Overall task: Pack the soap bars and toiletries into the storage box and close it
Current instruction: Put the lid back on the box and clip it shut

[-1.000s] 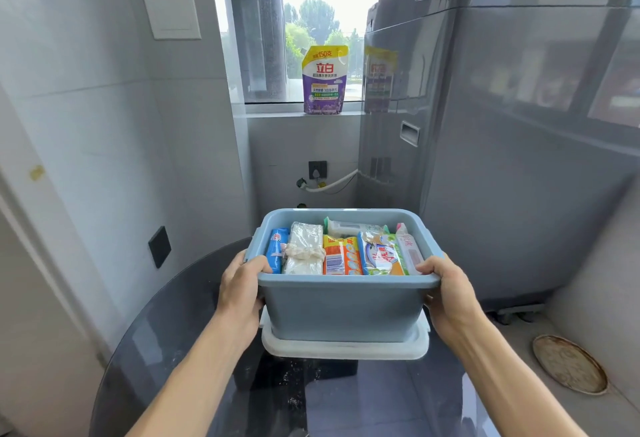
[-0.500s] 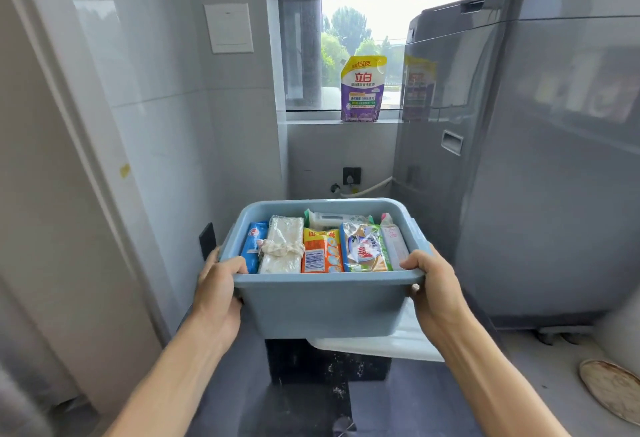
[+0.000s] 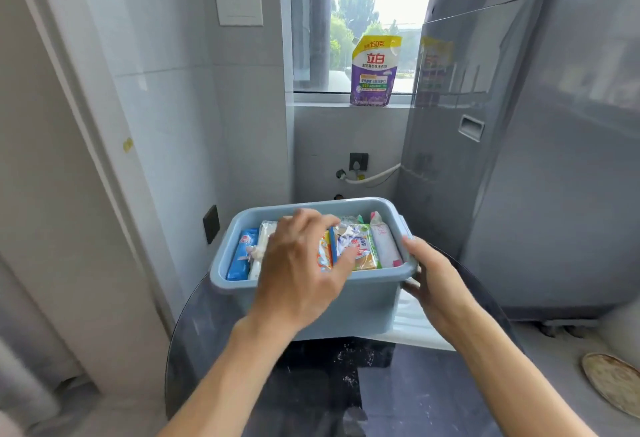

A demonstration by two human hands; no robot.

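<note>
Operator body: two bare forearms enter from the lower edge of the head view. No sleeve, cuff, glove, watch, ring or bracelet shows on either limb. Left hand and right hand are bare, with short, unpainted nails.
</note>
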